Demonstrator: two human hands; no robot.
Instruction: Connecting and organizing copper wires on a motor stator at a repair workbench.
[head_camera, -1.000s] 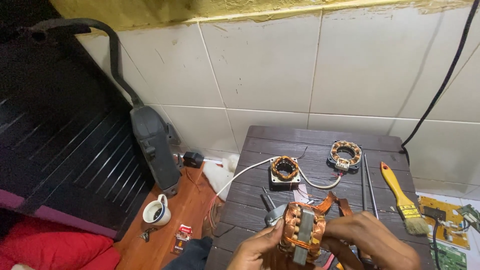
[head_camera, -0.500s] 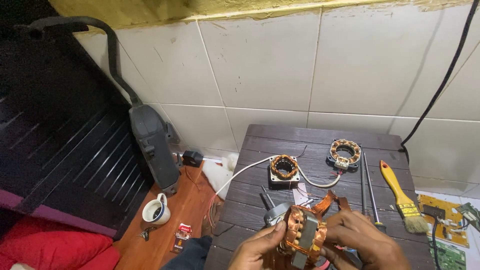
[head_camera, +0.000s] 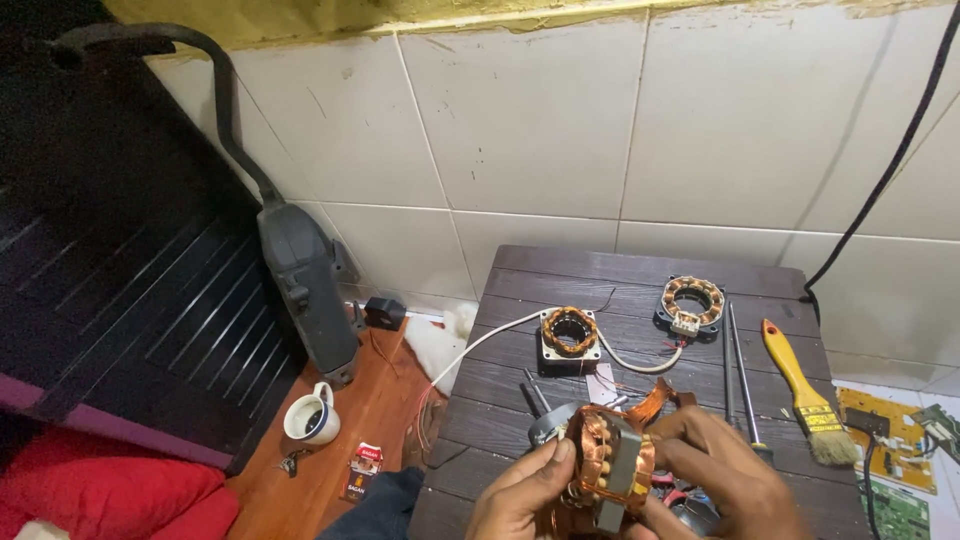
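Note:
Both my hands hold a motor stator (head_camera: 610, 465) wound with copper coils around a grey metal core, low over the dark wooden table (head_camera: 640, 270). My left hand (head_camera: 515, 495) grips its left side, thumb on the coils. My right hand (head_camera: 730, 475) wraps its right side, fingers curled around the back. Loose copper wire (head_camera: 655, 400) sticks up behind the stator. A small rotor with a shaft (head_camera: 540, 410) lies just left of it on the table.
Two more copper-wound stators (head_camera: 570, 333) (head_camera: 692, 300) sit farther back, joined by a white cable (head_camera: 490, 340). Two metal rods (head_camera: 740, 360) and a yellow-handled paintbrush (head_camera: 800, 385) lie to the right, circuit boards (head_camera: 885, 440) beyond. A cup (head_camera: 308, 418) and a dark machine part (head_camera: 305, 280) stand left.
The stator has turned a little in my hands and sits slightly lower and more to the right; my left thumb now rests on the coils.

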